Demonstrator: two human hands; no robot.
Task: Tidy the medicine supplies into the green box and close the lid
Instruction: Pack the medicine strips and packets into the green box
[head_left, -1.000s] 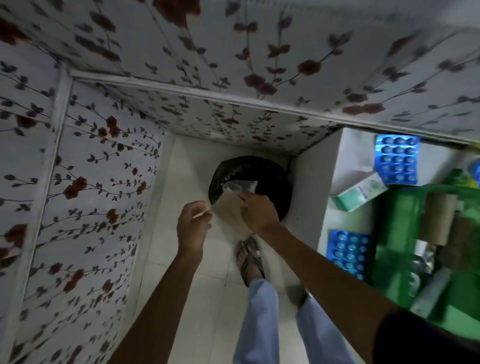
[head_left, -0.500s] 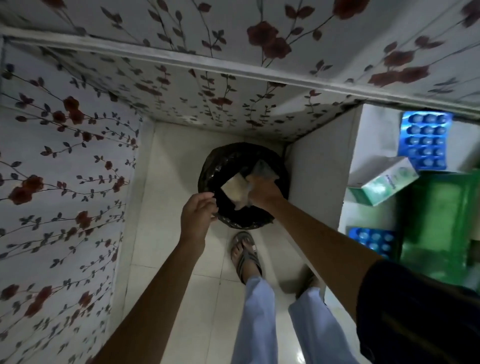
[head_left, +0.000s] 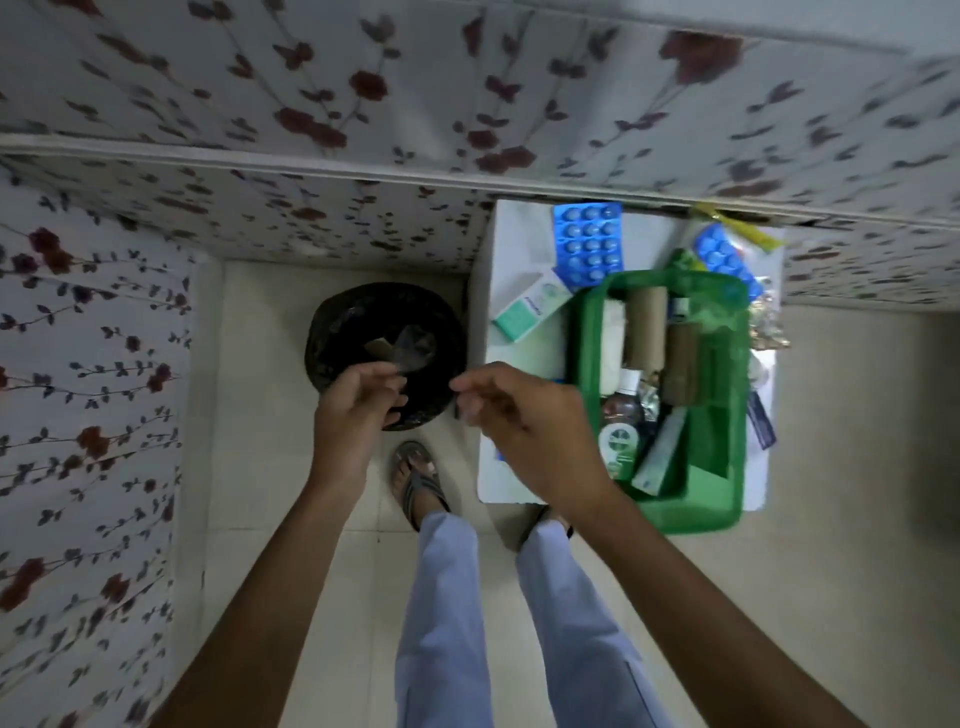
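Note:
The green box (head_left: 583, 364) stands open on a small white table (head_left: 498, 467) at the right. Inside it are two brown rolls (head_left: 645, 325), a dark bottle (head_left: 621, 415) and a tube. Outside it on the table lie a blue blister pack (head_left: 587, 244), a second blister pack (head_left: 724, 260) and a white-green carton (head_left: 535, 312). My left hand (head_left: 358, 415) hovers over the near rim of a black bin (head_left: 332, 338), fingers loosely apart and empty. My right hand (head_left: 524, 426) hangs between the bin and the table's left edge, also empty.
Crumpled paper and clear wrapping (head_left: 405, 348) lie inside the bin. Flowered walls close in the left and back. My sandalled foot (head_left: 418, 478) stands on the tiled floor just before the bin. More small packets lie on the table right of the box.
The wrapper that my right hand held has dropped into the bin. Both hands have drawn back from it, the right one toward the table. The view has swung right onto the box.

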